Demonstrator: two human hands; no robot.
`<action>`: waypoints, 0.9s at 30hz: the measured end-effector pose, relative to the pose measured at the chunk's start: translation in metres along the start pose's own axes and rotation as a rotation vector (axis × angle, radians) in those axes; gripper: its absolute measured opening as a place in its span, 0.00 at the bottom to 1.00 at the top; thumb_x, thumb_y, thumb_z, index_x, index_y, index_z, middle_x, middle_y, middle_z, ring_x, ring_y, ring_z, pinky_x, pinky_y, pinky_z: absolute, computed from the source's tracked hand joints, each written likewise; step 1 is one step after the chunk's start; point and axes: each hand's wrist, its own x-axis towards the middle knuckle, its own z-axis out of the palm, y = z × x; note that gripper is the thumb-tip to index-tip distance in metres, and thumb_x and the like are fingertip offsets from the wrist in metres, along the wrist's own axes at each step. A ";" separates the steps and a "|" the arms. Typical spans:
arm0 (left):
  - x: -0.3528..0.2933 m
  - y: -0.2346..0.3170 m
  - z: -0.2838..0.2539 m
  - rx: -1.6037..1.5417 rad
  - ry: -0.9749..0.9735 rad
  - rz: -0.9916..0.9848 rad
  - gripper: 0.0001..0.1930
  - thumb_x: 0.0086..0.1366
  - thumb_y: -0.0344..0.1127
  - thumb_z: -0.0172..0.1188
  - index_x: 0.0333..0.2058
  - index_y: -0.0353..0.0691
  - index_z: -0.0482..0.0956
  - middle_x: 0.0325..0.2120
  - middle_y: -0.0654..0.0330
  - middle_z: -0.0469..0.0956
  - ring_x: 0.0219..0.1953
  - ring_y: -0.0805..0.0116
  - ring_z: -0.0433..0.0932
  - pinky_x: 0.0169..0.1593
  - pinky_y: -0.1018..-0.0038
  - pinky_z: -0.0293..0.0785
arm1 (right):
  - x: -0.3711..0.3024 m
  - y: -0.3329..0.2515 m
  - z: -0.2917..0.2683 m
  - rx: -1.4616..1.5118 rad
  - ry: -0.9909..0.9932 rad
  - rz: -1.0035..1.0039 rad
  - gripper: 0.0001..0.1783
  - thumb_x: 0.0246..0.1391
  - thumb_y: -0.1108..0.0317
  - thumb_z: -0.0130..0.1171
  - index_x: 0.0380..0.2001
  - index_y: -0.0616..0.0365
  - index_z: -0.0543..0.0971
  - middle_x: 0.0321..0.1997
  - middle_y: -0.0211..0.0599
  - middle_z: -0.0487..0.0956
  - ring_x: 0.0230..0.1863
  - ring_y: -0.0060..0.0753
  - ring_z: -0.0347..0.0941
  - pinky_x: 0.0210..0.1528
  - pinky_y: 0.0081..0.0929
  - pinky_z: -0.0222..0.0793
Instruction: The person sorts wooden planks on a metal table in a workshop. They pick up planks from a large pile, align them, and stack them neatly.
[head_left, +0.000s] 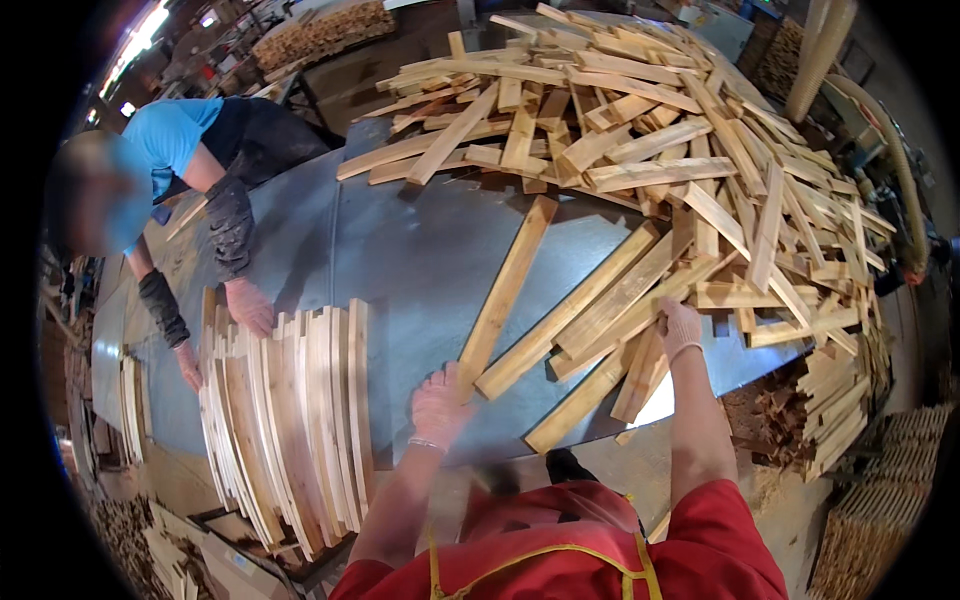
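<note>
My left hand (440, 408), in a pale pinkish glove, is closed on the near end of a wooden slat (508, 288) that points away across the metal tabletop (400, 250). To its right, several more slats lie slantwise side by side near the front edge, one of them a long light slat (565, 312). My right hand (682, 325), gloved too, grips a slat (625, 335) in this group where it meets the big heap. Its fingertips are partly hidden. The heap of loose wooden slats (640, 120) covers the far and right part of the table.
A co-worker in a blue shirt (175, 135) leans over the table at the left, with gloved hands at a row of slats (290, 400) standing on edge. Stacked slats (880, 500) stand at the lower right. A ribbed hose (890, 150) hangs at the far right.
</note>
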 end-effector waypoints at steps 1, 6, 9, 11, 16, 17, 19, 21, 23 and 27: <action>-0.001 -0.004 -0.007 -0.309 -0.158 -0.116 0.28 0.59 0.37 0.68 0.58 0.35 0.80 0.41 0.56 0.82 0.45 0.59 0.82 0.49 0.65 0.80 | -0.008 -0.001 0.003 -0.007 -0.096 -0.018 0.11 0.56 0.67 0.68 0.35 0.56 0.75 0.23 0.28 0.74 0.16 0.21 0.64 0.19 0.25 0.58; -0.073 -0.049 -0.055 -1.830 -0.514 -0.547 0.34 0.61 0.32 0.67 0.68 0.34 0.74 0.40 0.63 0.81 0.40 0.71 0.80 0.43 0.75 0.78 | -0.149 0.043 0.035 -0.168 -0.400 0.067 0.13 0.56 0.70 0.67 0.44 0.60 0.80 0.25 0.23 0.75 0.20 0.20 0.68 0.22 0.22 0.62; -0.156 -0.087 -0.014 -1.734 -0.390 -0.533 0.39 0.62 0.29 0.65 0.73 0.37 0.69 0.45 0.61 0.83 0.42 0.70 0.81 0.44 0.75 0.79 | -0.212 0.106 0.074 -0.264 -0.643 0.071 0.30 0.54 0.69 0.68 0.61 0.63 0.79 0.43 0.35 0.84 0.40 0.28 0.80 0.42 0.26 0.77; -0.195 -0.098 -0.016 -1.758 -0.520 -0.562 0.40 0.64 0.35 0.69 0.74 0.39 0.67 0.51 0.62 0.82 0.46 0.70 0.81 0.48 0.73 0.79 | -0.232 0.135 0.113 -0.505 -0.790 0.166 0.34 0.53 0.64 0.66 0.64 0.64 0.76 0.48 0.45 0.86 0.48 0.40 0.83 0.53 0.33 0.77; -0.258 -0.108 -0.021 -0.950 -0.413 -0.397 0.45 0.60 0.48 0.77 0.73 0.40 0.68 0.60 0.54 0.78 0.58 0.59 0.79 0.60 0.62 0.77 | -0.303 0.162 0.222 -1.193 -1.119 -0.071 0.35 0.49 0.54 0.62 0.56 0.69 0.79 0.52 0.67 0.84 0.56 0.63 0.81 0.58 0.46 0.75; -0.263 -0.107 -0.024 -0.605 -0.339 -0.362 0.49 0.56 0.52 0.78 0.72 0.39 0.67 0.63 0.50 0.76 0.61 0.53 0.77 0.63 0.58 0.74 | -0.321 0.166 0.243 -1.266 -1.224 -0.094 0.33 0.50 0.53 0.62 0.53 0.69 0.81 0.52 0.68 0.84 0.55 0.64 0.81 0.56 0.46 0.76; -0.254 -0.104 -0.044 -0.160 -0.196 -0.363 0.53 0.51 0.55 0.80 0.72 0.39 0.66 0.66 0.46 0.73 0.67 0.45 0.72 0.69 0.52 0.68 | -0.343 0.180 0.274 -1.305 -1.294 -0.122 0.31 0.51 0.54 0.61 0.50 0.69 0.83 0.51 0.69 0.84 0.51 0.66 0.83 0.52 0.47 0.77; -0.225 -0.102 -0.066 0.013 -0.033 -0.368 0.54 0.49 0.56 0.79 0.72 0.39 0.66 0.68 0.46 0.70 0.71 0.42 0.67 0.73 0.48 0.61 | -0.347 0.186 0.287 -1.149 -1.301 -0.136 0.31 0.54 0.54 0.61 0.53 0.70 0.82 0.48 0.65 0.85 0.46 0.64 0.84 0.49 0.46 0.78; -0.232 -0.136 -0.021 -0.031 0.077 -0.417 0.52 0.52 0.53 0.76 0.72 0.38 0.65 0.71 0.45 0.67 0.74 0.39 0.61 0.76 0.47 0.55 | -0.357 0.183 0.294 -0.990 -1.420 -0.100 0.34 0.56 0.53 0.61 0.58 0.69 0.79 0.46 0.61 0.86 0.45 0.61 0.83 0.50 0.43 0.78; -0.227 -0.152 0.008 0.056 0.184 -0.395 0.48 0.54 0.50 0.75 0.71 0.35 0.67 0.71 0.42 0.66 0.74 0.39 0.61 0.77 0.47 0.54 | -0.316 0.165 0.258 -0.724 -1.362 -0.065 0.36 0.58 0.51 0.61 0.63 0.66 0.76 0.46 0.53 0.86 0.49 0.53 0.81 0.55 0.40 0.74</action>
